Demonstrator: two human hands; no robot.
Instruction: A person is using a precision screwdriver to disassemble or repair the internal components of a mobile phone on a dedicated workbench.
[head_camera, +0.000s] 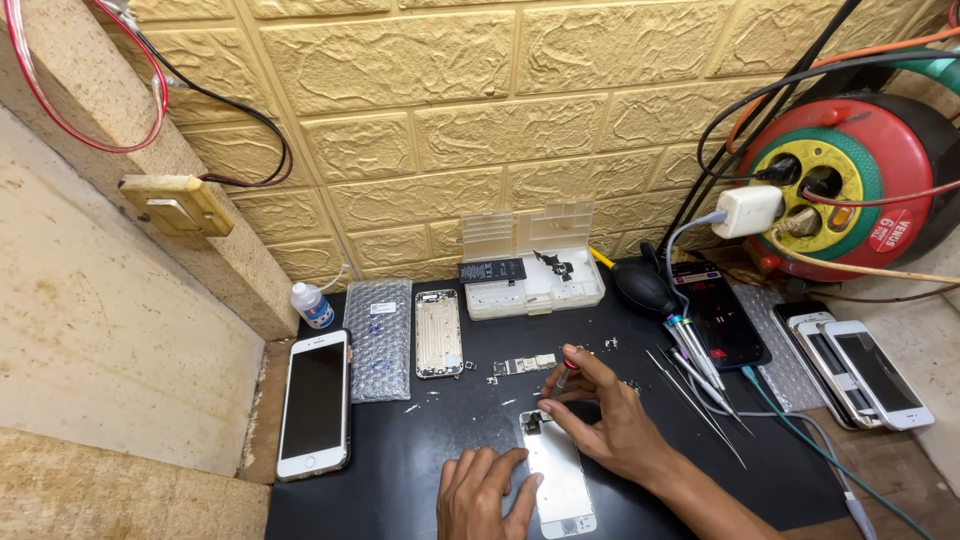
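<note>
Your left hand (480, 490), fingers flat and together, pins the white screen panel (560, 480) at 6 o'clock while your right hand (605, 415) pinches the red-handled screwdriver (564, 375); a slip could scatter the loose screws (500, 380) at 12.

Two bare hands, the left hand (478, 492) and right hand (600, 420), with no gloves, rings or watch; the right forearm is bare, no sleeve showing.

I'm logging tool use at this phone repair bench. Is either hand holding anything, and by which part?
The right hand holds a small red-capped screwdriver by its shaft, tip down at the top of the white phone panel. The left hand holds nothing; it presses on the panel.
</note>
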